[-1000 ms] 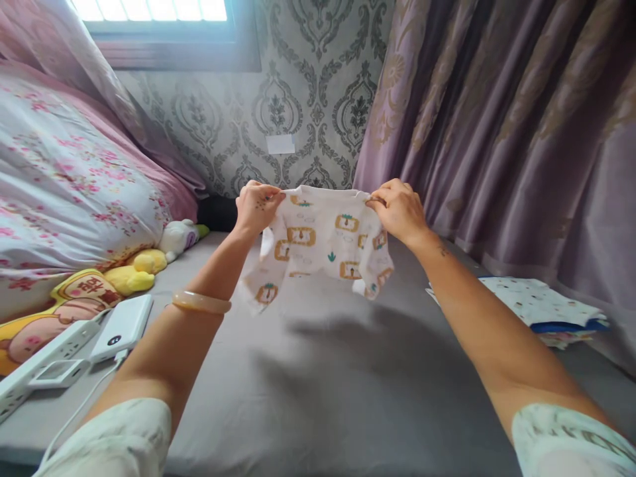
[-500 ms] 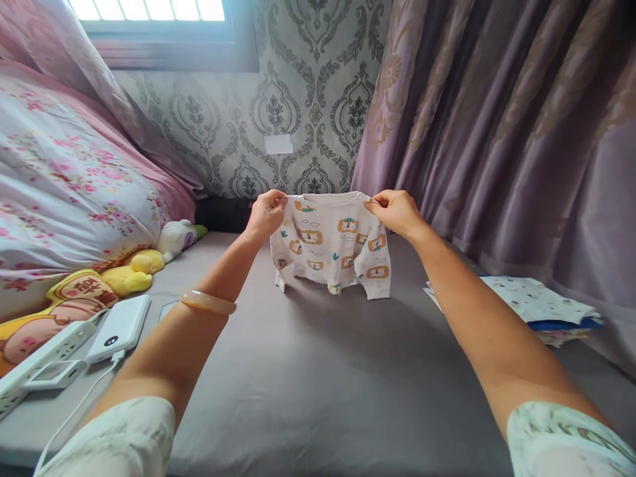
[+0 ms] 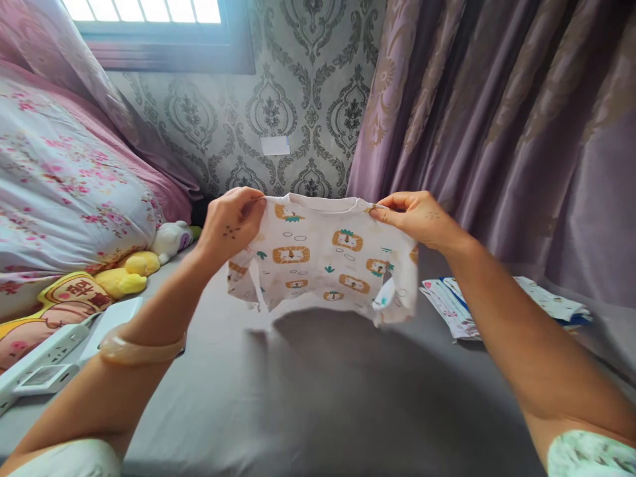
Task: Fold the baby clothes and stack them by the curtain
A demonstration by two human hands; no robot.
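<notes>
A small white long-sleeved shirt [image 3: 318, 258] with a lion print hangs spread out over the bed, its neckline at the top. My left hand [image 3: 236, 218] pinches one shoulder of it, and my right hand [image 3: 415, 215] pinches the other, close to the collar. Both sleeves dangle at the sides, and the lower hem bows upward in the middle. The shirt's shadow falls on the grey sheet [image 3: 322, 384] beneath it.
Folded clothes [image 3: 450, 308] lie at the right, partly behind my right forearm. On the left are a power strip [image 3: 59, 351], a white power bank [image 3: 112, 321], a yellow plush toy [image 3: 122, 281] and floral bedding [image 3: 74, 179]. A purple curtain [image 3: 477, 132] hangs at the right.
Both hands have brought the shirt nearer to me and stretched it wider, so it looks larger. Its hem now swings out, and more of the folded clothes shows.
</notes>
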